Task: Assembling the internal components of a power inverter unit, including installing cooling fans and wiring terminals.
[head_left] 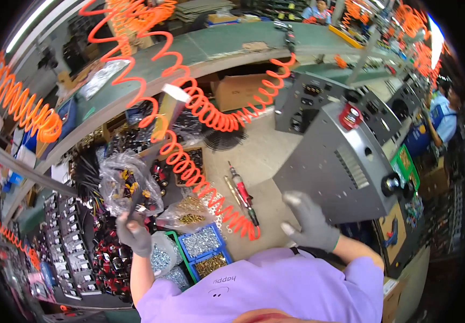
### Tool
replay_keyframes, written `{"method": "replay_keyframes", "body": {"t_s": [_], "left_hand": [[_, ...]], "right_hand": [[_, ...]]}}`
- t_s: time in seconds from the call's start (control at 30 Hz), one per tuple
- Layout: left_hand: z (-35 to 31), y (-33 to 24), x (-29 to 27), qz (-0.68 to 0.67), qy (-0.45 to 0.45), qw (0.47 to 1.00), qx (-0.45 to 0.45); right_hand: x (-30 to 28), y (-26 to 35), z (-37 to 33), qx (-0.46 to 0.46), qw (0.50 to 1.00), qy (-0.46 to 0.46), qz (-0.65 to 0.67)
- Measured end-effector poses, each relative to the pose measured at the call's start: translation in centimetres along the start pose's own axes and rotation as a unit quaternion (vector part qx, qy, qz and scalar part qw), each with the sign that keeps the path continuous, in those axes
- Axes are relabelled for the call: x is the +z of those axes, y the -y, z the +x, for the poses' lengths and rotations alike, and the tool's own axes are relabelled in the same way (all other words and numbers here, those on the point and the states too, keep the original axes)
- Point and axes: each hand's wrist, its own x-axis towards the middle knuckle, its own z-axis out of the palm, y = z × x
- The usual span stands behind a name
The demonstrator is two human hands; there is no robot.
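My left hand [134,237], in a grey glove with pale fingertips, is closed on a thin dark piece [135,203] that sticks up from the fingers. It is beside a clear plastic bag [115,185] with yellow and dark parts. My right hand [312,222], gloved alike, has its fingers apart and holds nothing. It hovers by the lower left edge of a large grey metal housing [329,167], which bears a red round part [350,117] and a black knob [390,184]. Between my hands lies a red power screwdriver [240,185] with an orange coiled hose [211,196].
Blue bins of silver screws [200,242] and brass-coloured screws [210,265] stand close to my body. Red-and-black parts [111,264] cover the left side. Another dark panel [308,102] stands behind the housing. Orange hoses hang overhead. A person [445,121] works at the far right.
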Motion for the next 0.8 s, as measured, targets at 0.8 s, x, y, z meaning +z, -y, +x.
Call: {"method": "replay_keyframes", "body": {"t_s": [0.8], "left_hand": [[0.9, -14.0, 6.6, 0.126, 0.439, 0.831, 0.319]], "right_hand": [[-19.5, 3.1, -6.9, -0.233, 0.927, 0.105, -0.275]]}}
